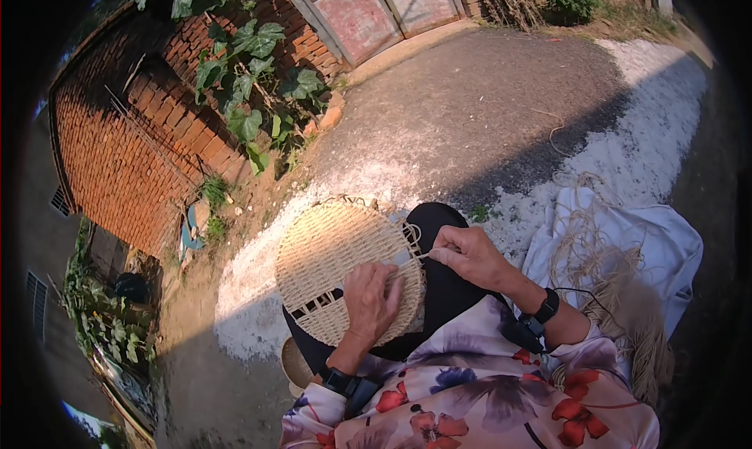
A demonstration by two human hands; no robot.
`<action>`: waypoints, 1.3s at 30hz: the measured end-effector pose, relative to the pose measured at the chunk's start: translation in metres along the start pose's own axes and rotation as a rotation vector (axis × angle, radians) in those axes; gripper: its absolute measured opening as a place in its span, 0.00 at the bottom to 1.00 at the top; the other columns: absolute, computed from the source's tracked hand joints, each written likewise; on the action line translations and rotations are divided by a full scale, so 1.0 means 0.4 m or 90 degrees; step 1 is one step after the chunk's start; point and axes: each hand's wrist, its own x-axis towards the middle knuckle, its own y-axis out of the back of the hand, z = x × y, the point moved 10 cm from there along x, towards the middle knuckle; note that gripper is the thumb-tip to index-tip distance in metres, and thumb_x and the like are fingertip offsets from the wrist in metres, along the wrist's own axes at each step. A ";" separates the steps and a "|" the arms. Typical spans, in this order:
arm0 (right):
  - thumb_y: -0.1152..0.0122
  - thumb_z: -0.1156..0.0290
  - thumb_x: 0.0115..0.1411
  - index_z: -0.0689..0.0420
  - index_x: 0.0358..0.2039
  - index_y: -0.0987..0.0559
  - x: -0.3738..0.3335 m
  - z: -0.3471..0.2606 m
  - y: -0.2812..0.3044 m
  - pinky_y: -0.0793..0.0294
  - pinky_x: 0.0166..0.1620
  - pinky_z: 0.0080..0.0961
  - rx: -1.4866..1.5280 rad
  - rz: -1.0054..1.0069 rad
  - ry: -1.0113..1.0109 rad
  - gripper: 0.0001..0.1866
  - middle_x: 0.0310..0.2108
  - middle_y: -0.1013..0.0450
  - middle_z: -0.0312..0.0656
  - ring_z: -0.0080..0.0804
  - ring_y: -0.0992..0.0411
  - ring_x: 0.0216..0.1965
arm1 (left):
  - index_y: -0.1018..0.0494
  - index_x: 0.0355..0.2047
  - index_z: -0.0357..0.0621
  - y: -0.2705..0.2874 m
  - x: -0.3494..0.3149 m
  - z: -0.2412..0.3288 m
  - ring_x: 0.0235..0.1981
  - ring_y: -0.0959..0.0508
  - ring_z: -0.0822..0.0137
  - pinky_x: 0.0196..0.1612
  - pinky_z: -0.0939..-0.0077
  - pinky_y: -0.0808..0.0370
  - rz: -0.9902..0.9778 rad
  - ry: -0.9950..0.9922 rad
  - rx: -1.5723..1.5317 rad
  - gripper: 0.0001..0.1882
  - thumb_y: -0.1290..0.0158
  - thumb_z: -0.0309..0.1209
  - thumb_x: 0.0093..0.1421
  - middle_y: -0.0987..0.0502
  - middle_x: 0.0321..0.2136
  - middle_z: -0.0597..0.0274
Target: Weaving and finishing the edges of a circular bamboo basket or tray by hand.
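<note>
Across my lap lies a round woven straw mat (333,241), beige, with an open slot running across it where bare warp strands show. My left hand (368,300) rests on top of it beside the slot, fingers stretched over the weave and thumb apart. At the mat's right edge my right hand (470,257) pinches a straw cord (415,258), which runs from the slot to the fingertips. A small loop of cord stands out from the rim near that hand. What lies under my left fingers is hidden.
On my right, a tangled bundle of loose straw cord (595,253) lies on a white cloth sack (666,233). A round bowl-like container (296,363) sits by my left leg. Ahead are a leafy vine (251,65), a brick wall (117,167) and a metal gate (352,18).
</note>
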 end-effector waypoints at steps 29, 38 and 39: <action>0.41 0.76 0.52 0.54 0.53 0.26 -0.046 -0.060 -0.172 0.26 0.38 0.35 -0.549 -0.071 0.239 0.25 0.42 0.28 0.40 0.39 0.28 0.39 | 0.24 0.29 0.39 0.024 0.009 -0.131 0.24 0.20 0.54 0.28 0.63 0.25 0.066 0.210 -0.062 0.09 0.39 0.33 0.57 0.22 0.22 0.52; 0.37 0.74 0.48 0.56 0.43 0.21 -0.045 -0.067 -0.170 0.30 0.29 0.33 -0.542 -0.065 0.244 0.18 0.31 0.28 0.40 0.39 0.27 0.32 | 0.25 0.33 0.40 -0.012 0.034 -0.046 0.33 0.22 0.49 0.37 0.58 0.25 0.047 0.078 -0.128 0.05 0.43 0.23 0.55 0.23 0.28 0.51; 0.36 0.75 0.47 0.56 0.41 0.20 -0.065 -0.106 -0.142 0.30 0.29 0.33 -0.453 0.006 0.284 0.18 0.30 0.29 0.41 0.39 0.28 0.31 | 0.25 0.32 0.40 -0.014 0.030 -0.045 0.34 0.23 0.49 0.38 0.57 0.26 0.047 0.088 -0.124 0.05 0.44 0.22 0.55 0.23 0.29 0.51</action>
